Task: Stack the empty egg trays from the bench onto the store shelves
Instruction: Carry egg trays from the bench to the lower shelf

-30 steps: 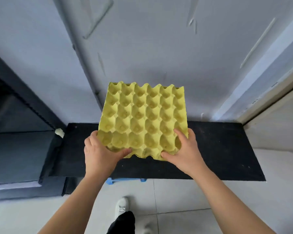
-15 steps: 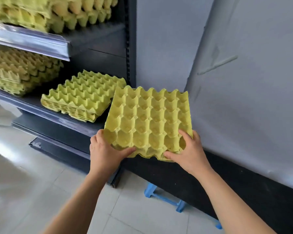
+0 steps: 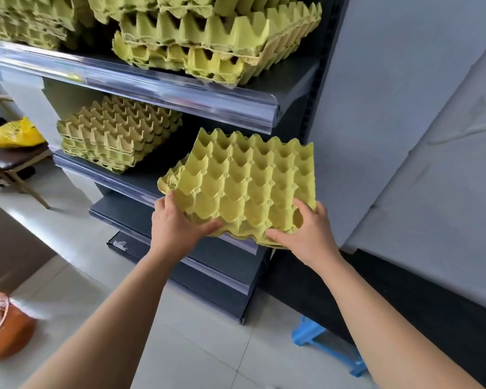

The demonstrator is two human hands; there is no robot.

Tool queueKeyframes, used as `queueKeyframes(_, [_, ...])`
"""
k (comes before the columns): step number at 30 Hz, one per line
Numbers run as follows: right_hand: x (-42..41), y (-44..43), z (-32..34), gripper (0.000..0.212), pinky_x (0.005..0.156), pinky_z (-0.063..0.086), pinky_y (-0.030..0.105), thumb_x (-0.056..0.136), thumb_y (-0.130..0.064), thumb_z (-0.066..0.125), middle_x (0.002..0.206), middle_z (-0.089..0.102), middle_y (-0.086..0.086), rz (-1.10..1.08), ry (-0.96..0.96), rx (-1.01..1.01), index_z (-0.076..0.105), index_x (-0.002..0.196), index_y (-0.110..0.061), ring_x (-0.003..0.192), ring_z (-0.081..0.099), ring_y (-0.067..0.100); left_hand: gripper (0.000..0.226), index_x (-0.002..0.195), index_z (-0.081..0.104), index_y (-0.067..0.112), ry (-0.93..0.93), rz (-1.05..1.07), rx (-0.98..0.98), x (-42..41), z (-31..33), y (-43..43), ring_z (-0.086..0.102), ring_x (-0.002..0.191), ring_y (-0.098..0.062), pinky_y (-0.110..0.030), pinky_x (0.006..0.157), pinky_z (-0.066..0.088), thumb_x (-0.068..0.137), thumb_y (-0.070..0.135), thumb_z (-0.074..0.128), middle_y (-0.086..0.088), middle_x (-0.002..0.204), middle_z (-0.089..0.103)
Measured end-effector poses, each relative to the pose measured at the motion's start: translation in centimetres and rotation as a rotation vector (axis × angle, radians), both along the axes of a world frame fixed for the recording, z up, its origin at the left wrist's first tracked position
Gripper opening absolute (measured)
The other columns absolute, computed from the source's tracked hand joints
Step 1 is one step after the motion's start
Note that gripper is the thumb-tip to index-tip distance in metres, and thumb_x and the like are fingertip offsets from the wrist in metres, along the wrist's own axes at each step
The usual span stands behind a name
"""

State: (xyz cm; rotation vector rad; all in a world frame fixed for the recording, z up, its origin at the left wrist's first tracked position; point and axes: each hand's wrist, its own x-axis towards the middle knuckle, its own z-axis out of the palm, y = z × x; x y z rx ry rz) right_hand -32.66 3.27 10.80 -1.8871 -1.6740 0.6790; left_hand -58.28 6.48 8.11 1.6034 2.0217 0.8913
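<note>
I hold a yellow-green empty egg tray (image 3: 250,183) tilted toward me, over the right end of the middle shelf (image 3: 129,181). My left hand (image 3: 177,228) grips its near left corner, thumb on top. My right hand (image 3: 306,234) grips the near right corner, thumb on the front rim. Under the held tray a small stack of trays (image 3: 170,178) lies on the shelf, mostly hidden. Another stack of trays (image 3: 118,136) sits further left on the same shelf. The upper shelf (image 3: 157,85) carries more tray stacks (image 3: 216,43).
The dark shelf unit has lower shelves (image 3: 208,265) below my hands. A grey wall panel (image 3: 404,136) stands to the right, above the black bench (image 3: 404,299) on a blue stool leg (image 3: 320,341). A wooden stool with a yellow bag (image 3: 14,134) stands left; an orange basket (image 3: 3,332) lies on the tiled floor.
I have turned left from the bench to the shelves, carrying the tray in both hands. The tray now hangs over the small stack on the middle shelf.
</note>
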Motion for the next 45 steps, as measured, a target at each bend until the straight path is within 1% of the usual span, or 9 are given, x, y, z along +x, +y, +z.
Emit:
queueKeyframes(6, [-3.7, 5.7, -0.4, 0.093, 0.11, 0.03, 0.037, 0.07, -0.057, 0.072, 0.148, 0.018, 0.011, -0.019, -0.054, 0.034, 0.029, 0.145, -0.026, 0.137, 0.026, 0.026, 0.111, 0.137, 0.036, 0.018, -0.026, -0.033, 0.046, -3.8, -0.2, 6.4, 0.043, 0.121, -0.025, -0.043, 0.107, 0.038, 0.048, 0.064, 0.083, -0.006, 0.128, 0.042])
queueKeyframes(12, [-6.3, 10.3, -1.5, 0.085, 0.112, 0.024, 0.04, 0.074, -0.054, 0.07, 0.153, 0.01, 0.014, -0.02, -0.076, 0.039, 0.029, 0.145, -0.032, 0.141, 0.015, 0.03, 0.124, 0.146, 0.027, 0.018, -0.074, -0.036, -0.019, -7.1, -1.0, 12.0, 0.041, 0.128, -0.026, -0.045, 0.11, 0.036, 0.046, 0.068, 0.082, -0.006, 0.138, 0.037])
queueKeyframes(18, [-8.9, 12.7, -2.3, 0.085, 0.115, 0.02, 0.044, 0.076, -0.056, 0.068, 0.155, 0.004, 0.017, -0.076, -0.106, -0.003, 0.025, 0.146, -0.032, 0.143, 0.008, 0.033, 0.111, 0.145, 0.03, 0.018, -0.1, -0.111, -0.023, -8.9, -1.5, 16.0, 0.041, 0.125, -0.022, -0.036, 0.109, 0.034, 0.056, 0.054, 0.086, -0.005, 0.136, 0.038])
queueKeyframes(22, [-10.5, 13.6, -2.2, 0.084, 0.113, 0.021, 0.041, 0.078, -0.054, 0.067, 0.156, 0.001, 0.016, -0.14, -0.125, -0.025, 0.024, 0.147, -0.033, 0.144, 0.007, 0.032, 0.093, 0.127, 0.046, 0.018, -0.096, -0.212, -0.033, -9.9, -1.8, 18.7, 0.047, 0.11, -0.019, -0.04, 0.103, 0.042, 0.053, 0.057, 0.085, -0.004, 0.123, 0.046])
queueKeyframes(26, [-12.0, 13.7, -2.4, 0.083, 0.112, 0.024, 0.041, 0.078, -0.051, 0.067, 0.156, 0.002, 0.014, -0.211, -0.16, -0.052, 0.025, 0.147, -0.033, 0.143, 0.01, 0.033, 0.092, 0.118, 0.048, 0.02, -0.095, -0.314, -0.076, -11.0, -2.3, 20.0, 0.038, 0.098, -0.01, -0.029, 0.096, 0.042, 0.047, 0.067, 0.083, -0.003, 0.12, 0.048])
queueKeyframes(31, [-13.6, 13.1, -3.0, 0.082, 0.113, 0.021, 0.044, 0.08, -0.051, 0.066, 0.157, 0.005, 0.013, -0.294, -0.181, -0.1, 0.023, 0.147, -0.035, 0.143, 0.009, 0.032, 0.12, 0.133, 0.038, 0.012, -0.031, -0.351, -0.137, -12.1, -2.7, 20.6, 0.041, 0.117, -0.022, -0.039, 0.101, 0.043, 0.04, 0.077, 0.078, -0.008, 0.129, 0.041])
queueKeyframes(35, [-14.9, 12.7, -2.6, 0.074, 0.115, 0.023, 0.045, 0.083, -0.047, 0.063, 0.156, 0.013, 0.015, -0.372, -0.252, -0.064, 0.031, 0.147, -0.028, 0.143, 0.01, 0.032, 0.124, 0.143, 0.028, 0.007, 0.123, -0.36, -0.095, -11.9, -1.9, 20.3, 0.037, 0.129, -0.035, -0.045, 0.107, 0.034, 0.051, 0.074, 0.076, -0.014, 0.141, 0.034])
queueKeyframes(41, [-17.6, 11.6, -1.7, 0.052, 0.112, 0.028, 0.039, 0.09, -0.039, 0.056, 0.147, 0.039, 0.009, -0.304, -0.463, 0.063, 0.05, 0.135, -0.013, 0.135, 0.034, 0.027, 0.089, 0.147, 0.03, 0.011, 0.419, -0.499, 0.111, -12.6, -0.5, 18.5, 0.029, 0.134, -0.034, -0.043, 0.109, 0.026, 0.08, 0.06, 0.062, -0.013, 0.147, 0.033])
queueKeyframes(45, [-19.3, 10.2, -0.3, 0.047, 0.108, 0.034, 0.034, 0.093, -0.035, 0.053, 0.142, 0.047, 0.004, -0.244, -0.466, 0.094, 0.051, 0.134, -0.012, 0.13, 0.043, 0.022, 0.066, 0.145, 0.037, 0.017, 0.501, -0.618, 0.178, -13.7, 1.8, 16.7, 0.039, 0.128, -0.027, -0.037, 0.105, 0.029, 0.09, 0.051, 0.052, -0.003, 0.14, 0.045])
